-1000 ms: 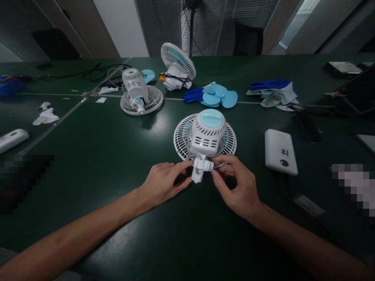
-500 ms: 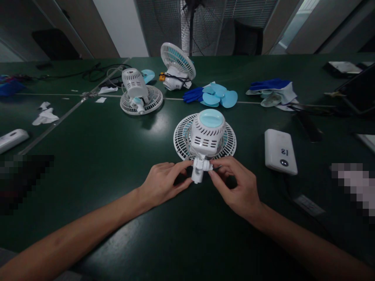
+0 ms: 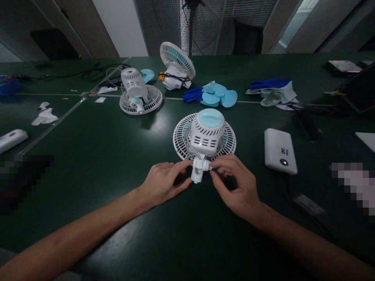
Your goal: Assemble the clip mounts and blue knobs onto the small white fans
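Observation:
A white fan (image 3: 208, 134) with a light blue cap lies grille-down on the dark green table, its white neck joint (image 3: 198, 168) pointing toward me. My left hand (image 3: 165, 181) has thumb and index finger closed on the left side of this joint. On the joint's right side is a small white knob (image 3: 206, 165), and the fingertips of my right hand (image 3: 236, 183) are around it, thumb and index finger slightly apart at its end. Whatever lies between the right fingertips is too small to make out fully.
Behind stand a second fan (image 3: 135, 88) and a tilted third fan (image 3: 175, 66). Light blue blades (image 3: 219, 95) rest by a blue glove (image 3: 192, 94). More gloves (image 3: 272, 91) lie back right, a white box-like device (image 3: 280, 151) at right, and crumpled paper (image 3: 45, 116) at left.
My right thumb has drawn slightly away from the knob, and the right fingers have shifted a little. The left hand and the fan look the same.

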